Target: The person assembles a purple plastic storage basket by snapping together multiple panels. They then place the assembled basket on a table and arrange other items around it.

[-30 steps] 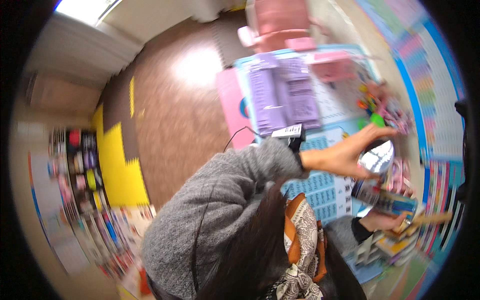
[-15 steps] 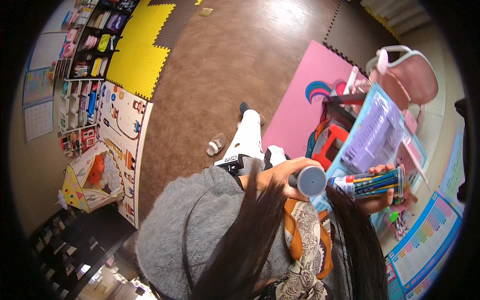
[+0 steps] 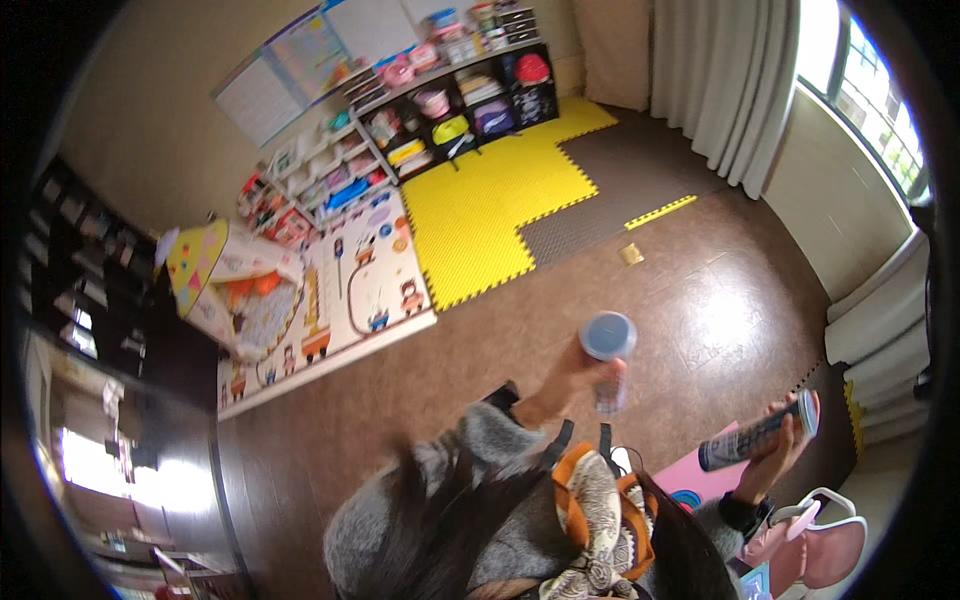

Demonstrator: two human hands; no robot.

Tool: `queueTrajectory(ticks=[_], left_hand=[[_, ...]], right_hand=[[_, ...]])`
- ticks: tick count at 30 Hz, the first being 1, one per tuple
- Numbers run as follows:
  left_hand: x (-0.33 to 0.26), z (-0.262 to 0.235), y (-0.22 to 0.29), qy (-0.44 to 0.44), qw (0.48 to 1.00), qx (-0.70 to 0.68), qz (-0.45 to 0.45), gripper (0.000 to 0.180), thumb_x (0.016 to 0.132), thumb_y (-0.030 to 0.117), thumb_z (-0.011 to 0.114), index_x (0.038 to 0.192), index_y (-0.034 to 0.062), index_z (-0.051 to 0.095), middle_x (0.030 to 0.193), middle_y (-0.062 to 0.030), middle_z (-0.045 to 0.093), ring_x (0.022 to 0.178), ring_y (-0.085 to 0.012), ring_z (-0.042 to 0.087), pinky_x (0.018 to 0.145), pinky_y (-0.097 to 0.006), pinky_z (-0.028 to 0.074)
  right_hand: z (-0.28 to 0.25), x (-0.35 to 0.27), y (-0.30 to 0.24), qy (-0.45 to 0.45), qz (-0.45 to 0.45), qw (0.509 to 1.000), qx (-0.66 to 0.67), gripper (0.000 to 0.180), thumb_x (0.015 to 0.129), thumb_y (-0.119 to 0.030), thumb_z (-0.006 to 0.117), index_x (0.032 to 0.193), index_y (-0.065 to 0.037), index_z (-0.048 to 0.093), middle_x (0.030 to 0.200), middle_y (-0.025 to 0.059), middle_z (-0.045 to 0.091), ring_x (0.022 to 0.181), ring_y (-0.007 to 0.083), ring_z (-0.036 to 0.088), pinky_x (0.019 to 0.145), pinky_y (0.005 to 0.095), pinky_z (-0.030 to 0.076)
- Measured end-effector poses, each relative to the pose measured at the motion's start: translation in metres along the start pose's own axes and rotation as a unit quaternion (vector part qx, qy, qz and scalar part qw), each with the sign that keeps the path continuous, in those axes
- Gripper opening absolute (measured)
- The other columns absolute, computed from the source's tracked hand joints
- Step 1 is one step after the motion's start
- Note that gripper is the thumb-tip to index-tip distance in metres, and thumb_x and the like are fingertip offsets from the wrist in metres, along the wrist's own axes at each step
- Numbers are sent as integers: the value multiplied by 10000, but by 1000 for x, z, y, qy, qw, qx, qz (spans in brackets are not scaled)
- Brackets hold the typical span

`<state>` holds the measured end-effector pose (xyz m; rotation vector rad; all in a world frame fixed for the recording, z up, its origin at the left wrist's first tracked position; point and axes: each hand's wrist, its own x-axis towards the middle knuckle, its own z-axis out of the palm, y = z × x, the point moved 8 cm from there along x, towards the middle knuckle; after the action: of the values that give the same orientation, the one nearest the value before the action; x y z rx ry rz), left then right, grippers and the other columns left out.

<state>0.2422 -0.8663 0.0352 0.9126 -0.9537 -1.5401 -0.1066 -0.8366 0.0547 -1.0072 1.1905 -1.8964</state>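
My left hand [image 3: 572, 382] is closed around an upright cylindrical canister [image 3: 608, 336] with a round grey lid facing up. The lower part of that canister looks clear, but its contents are blurred. Farther right, my right hand [image 3: 772, 462] grips a clear pencil canister [image 3: 745, 444], tilted on its side with one end raised to the right. Dark and blue shades show through its wall. A gap of bare floor lies between the two canisters as I see them, and both are held up off any surface.
Brown floor [image 3: 500, 370] spreads ahead, with yellow foam mats [image 3: 480, 210] beyond. A play tent [image 3: 235, 285] stands on a patterned mat at left, near shelves [image 3: 460, 110]. At lower right are a pink chair [image 3: 835, 550] and a pink mat [image 3: 700, 475]. Curtains [image 3: 710, 90] hang far right.
My view has swung from the small table toward the shelves and curtains. Both canisters have come along in my hands and are now farther apart.
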Motion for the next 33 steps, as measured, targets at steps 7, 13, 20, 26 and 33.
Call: queueTrajectory(ticks=[7, 13, 20, 26, 33], left_hand=[[126, -119, 83, 168, 968, 15, 188, 517, 780, 267, 710, 1162, 52, 434, 1059, -39, 516, 985, -126, 476, 904, -287, 368], [227, -207, 114, 289, 940, -19, 179, 450, 802, 202, 664, 1167, 67, 439, 1069, -53, 533, 1014, -166, 510, 901, -336, 403], [263, -334, 137, 438, 866, -37, 239, 362, 824, 151, 636, 1152, 56, 516, 1111, -43, 554, 1068, -166, 465, 947, -328, 328], [339, -471, 219, 419, 851, -120, 292, 380, 791, 128, 665, 1130, 54, 510, 1073, -51, 525, 1008, -168, 470, 897, -345, 366], [472, -620, 358, 429, 852, -78, 290, 389, 801, 124, 657, 1148, 58, 493, 1021, -31, 537, 966, -151, 497, 874, -323, 385]], right_hand=[[112, 141, 51, -54, -3, 995, -89, 506, 824, -164, 644, 1265, -48, 426, 1141, 74, 528, 983, 157, 530, 899, 304, 397], [271, 280, 140, -121, 28, 987, -102, 519, 781, -156, 676, 1246, -102, 450, 1047, 24, 502, 913, 134, 459, 816, 256, 371], [577, 324, 246, -427, 86, 900, 31, 543, 741, -76, 669, 1240, -83, 454, 1103, 24, 511, 1004, 135, 465, 904, 268, 348], [791, 348, 298, -499, 157, 847, 97, 578, 753, -91, 679, 1273, -78, 427, 1111, 39, 516, 968, 147, 510, 869, 278, 408], [969, 422, 348, -463, 114, 878, 37, 489, 803, -110, 655, 1242, -65, 443, 985, 33, 517, 881, 120, 517, 826, 257, 405]])
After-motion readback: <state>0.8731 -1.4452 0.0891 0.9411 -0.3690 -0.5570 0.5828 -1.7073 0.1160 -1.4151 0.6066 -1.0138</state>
